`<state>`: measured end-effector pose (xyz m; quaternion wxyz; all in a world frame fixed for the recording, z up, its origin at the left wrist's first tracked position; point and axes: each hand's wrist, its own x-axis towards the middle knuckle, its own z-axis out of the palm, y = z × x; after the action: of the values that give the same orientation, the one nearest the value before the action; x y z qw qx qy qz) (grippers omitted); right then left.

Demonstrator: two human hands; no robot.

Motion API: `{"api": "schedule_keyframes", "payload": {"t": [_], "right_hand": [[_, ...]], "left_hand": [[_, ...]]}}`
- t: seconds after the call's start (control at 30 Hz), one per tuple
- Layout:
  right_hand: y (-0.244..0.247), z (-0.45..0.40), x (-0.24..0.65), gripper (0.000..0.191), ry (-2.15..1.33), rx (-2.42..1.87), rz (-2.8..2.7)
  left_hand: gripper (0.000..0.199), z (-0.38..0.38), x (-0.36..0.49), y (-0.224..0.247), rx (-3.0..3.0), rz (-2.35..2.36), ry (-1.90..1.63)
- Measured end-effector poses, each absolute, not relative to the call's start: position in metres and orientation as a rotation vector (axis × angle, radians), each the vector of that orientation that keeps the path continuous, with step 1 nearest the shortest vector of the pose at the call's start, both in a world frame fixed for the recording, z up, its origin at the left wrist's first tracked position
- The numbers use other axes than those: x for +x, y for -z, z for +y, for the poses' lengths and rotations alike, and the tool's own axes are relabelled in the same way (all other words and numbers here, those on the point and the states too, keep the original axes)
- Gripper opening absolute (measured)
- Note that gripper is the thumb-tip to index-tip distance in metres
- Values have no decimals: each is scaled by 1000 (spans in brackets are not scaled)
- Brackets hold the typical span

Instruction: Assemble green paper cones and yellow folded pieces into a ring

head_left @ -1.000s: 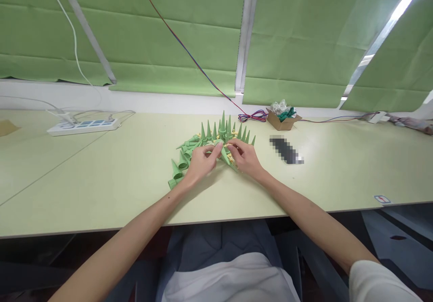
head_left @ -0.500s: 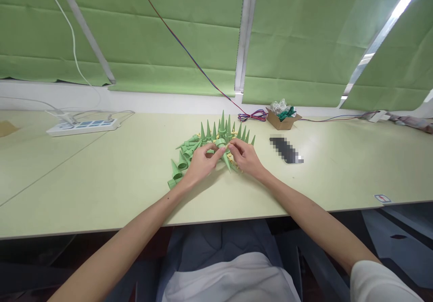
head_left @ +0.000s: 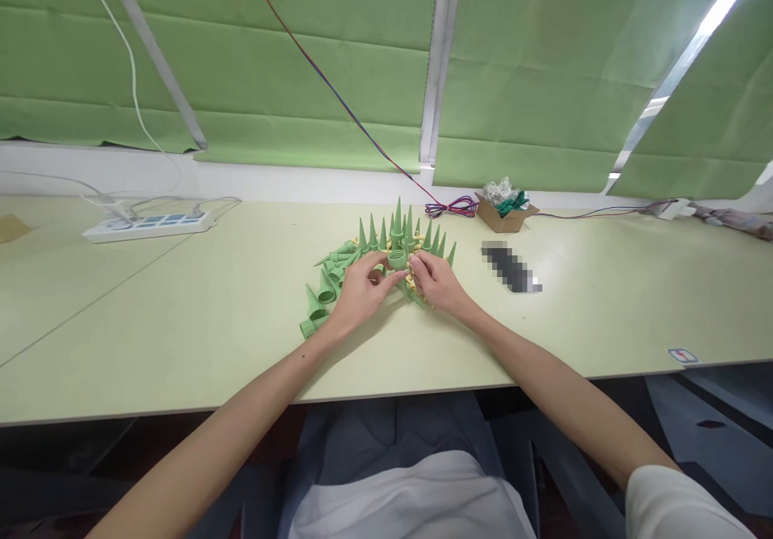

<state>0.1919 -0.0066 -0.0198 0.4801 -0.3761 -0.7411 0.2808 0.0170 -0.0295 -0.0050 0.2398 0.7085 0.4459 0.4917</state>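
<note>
My left hand (head_left: 363,288) grips a green plastic watering spike (head_left: 397,260) by its sides, with the round open end turned up towards me. Close beside it, my right hand (head_left: 440,281) is closed in a pinch; what its fingertips hold is too small and covered to make out. Behind both hands several green spikes (head_left: 398,225) stand point up in a row. More hollow spikes (head_left: 326,291) lie on their sides to the left. Small yellow pieces (head_left: 411,283) lie among them, partly covered by my fingers.
A small cardboard box (head_left: 506,217) with clear and green plastic wrapping stands at the back right, next to a coiled red-blue cable (head_left: 454,205). A dark pixelated object (head_left: 510,267) lies right of my hands. A white power strip (head_left: 150,226) with cords sits at the left.
The spike in my left hand has tipped, so its open end now faces up towards me. My right fingertips have come slightly away from it.
</note>
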Motion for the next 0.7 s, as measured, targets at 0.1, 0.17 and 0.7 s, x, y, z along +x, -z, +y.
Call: {"api": "schedule_keyframes", "payload": {"t": [0.1, 0.17, 0.7], "right_hand": [[21, -5, 191, 45, -686, -911, -1792], [21, -5, 191, 46, -682, -906, -1781], [18, -10, 190, 33, -723, -836, -1654]], "left_hand": [[31, -30, 18, 3, 1941, 1231, -1348], [31, -31, 18, 2, 1935, 1234, -1347], [34, -32, 18, -4, 1741, 1236, -1281]]}}
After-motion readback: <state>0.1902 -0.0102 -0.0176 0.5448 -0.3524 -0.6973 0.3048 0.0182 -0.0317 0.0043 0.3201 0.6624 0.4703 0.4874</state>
